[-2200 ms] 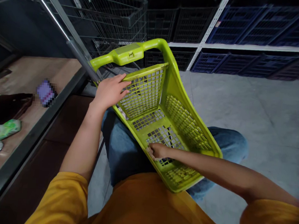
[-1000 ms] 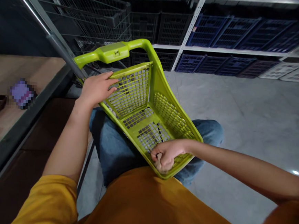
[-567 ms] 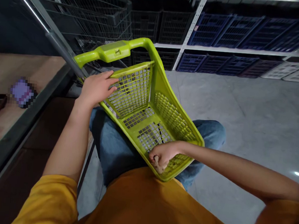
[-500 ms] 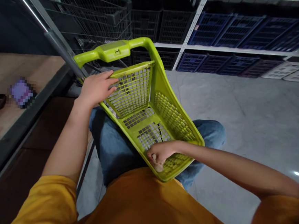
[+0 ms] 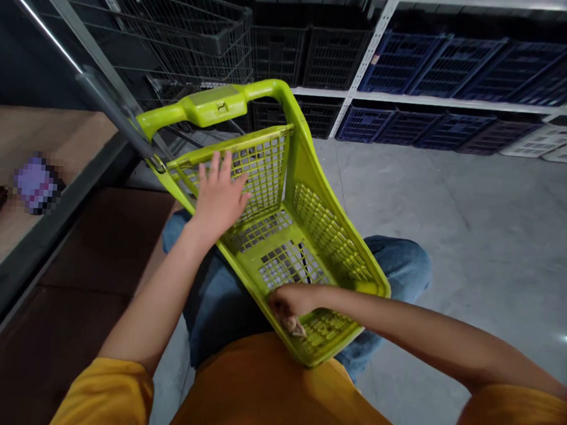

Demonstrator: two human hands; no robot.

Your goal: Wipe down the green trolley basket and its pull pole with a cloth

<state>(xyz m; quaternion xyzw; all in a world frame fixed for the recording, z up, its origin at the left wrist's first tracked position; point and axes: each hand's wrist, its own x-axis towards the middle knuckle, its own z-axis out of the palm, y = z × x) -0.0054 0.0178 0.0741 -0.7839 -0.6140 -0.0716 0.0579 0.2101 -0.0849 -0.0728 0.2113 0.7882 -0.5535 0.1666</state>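
Observation:
A yellow-green plastic shopping basket [image 5: 348,234] with lattice walls and a thick handle rests tilted across my lap, between my knees. My left hand [image 5: 220,198] is spread over the near side of the basket, in front of its lattice end panel; whether it touches the panel I cannot tell. Inside the basket, low at the near end, my right hand [image 5: 292,299] is closed around a crumpled beige cloth [image 5: 295,326]. Part of the cloth sticks out below the fist, against the near wall. My right forearm crosses the basket's right rim.
On the left stands a wooden-topped table [image 5: 88,135] with a blurred purple item [image 5: 36,183] on it. A wire shopping cart [image 5: 199,42] is behind the basket. White shelving [image 5: 369,55] holds dark blue crates [image 5: 455,65] and white crates [image 5: 539,141]. Grey floor [image 5: 482,235] lies right.
My left hand has left the top edge of the lattice panel and moved right and downward, fingers spread. My right hand, still with the cloth, has shifted slightly left along the near wall.

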